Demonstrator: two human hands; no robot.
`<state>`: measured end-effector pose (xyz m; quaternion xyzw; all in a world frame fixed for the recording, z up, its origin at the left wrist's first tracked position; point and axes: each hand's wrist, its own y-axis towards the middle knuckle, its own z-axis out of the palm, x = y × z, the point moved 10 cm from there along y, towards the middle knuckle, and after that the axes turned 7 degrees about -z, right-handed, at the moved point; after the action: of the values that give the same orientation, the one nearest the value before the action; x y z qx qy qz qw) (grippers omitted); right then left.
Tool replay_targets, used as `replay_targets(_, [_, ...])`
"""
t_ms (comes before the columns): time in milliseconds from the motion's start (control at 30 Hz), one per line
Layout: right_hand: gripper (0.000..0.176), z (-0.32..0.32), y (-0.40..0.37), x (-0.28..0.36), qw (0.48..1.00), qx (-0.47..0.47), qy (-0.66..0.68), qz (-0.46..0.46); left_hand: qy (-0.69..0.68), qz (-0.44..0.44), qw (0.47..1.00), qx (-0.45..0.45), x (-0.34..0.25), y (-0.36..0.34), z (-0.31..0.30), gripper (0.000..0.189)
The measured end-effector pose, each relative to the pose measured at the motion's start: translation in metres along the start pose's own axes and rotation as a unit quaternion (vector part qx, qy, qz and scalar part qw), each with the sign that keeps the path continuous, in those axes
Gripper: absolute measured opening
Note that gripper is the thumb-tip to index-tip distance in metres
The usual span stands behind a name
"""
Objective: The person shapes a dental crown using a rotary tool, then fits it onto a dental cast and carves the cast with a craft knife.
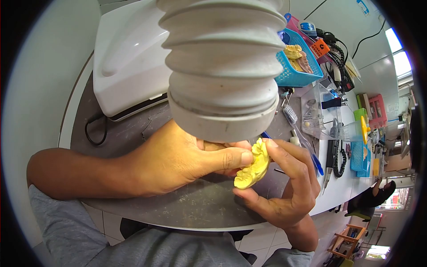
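Note:
A yellow dental cast (252,168) is held between both hands above the grey worktop, just below the mouth of a ribbed white hose (222,58). My left hand (191,160) comes from the left, its thumb pressed on the cast's left side and its other fingers partly hidden behind the cast and under the hose. My right hand (289,182) grips the cast from the right, the index fingertip at its upper end and the thumb at its lower end.
A white machine (129,58) stands at the back left with a black cable. Behind on the right are a blue basket (302,79) of casts, a clear plastic box (311,120), a brush (290,114) and a handpiece (331,155). A person (371,198) sits far right.

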<state>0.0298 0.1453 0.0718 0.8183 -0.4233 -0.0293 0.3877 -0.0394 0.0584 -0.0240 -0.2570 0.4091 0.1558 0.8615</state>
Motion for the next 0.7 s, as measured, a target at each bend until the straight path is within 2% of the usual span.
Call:
replay_targets(67, [0.061, -0.0001, -0.0003, -0.0004, 1.000, 0.000, -0.002, 0.000, 0.020, -0.005, 1.000, 0.011, 0.0018, -0.0004, 0.0007, 0.022])
replay_targets(467, [0.061, 0.0004, -0.0003, -0.0002, 1.000, -0.003, -0.001, -0.004, 0.004, 0.045, 0.998, 0.032, -0.0053, -0.0009, 0.0042, 0.021])
replay_targets(700, [0.060, 0.0001, -0.0005, -0.0003, 1.000, -0.006, -0.002, -0.006, 0.011, 0.029, 0.999, 0.025, -0.0037, -0.0005, 0.0035, 0.021])
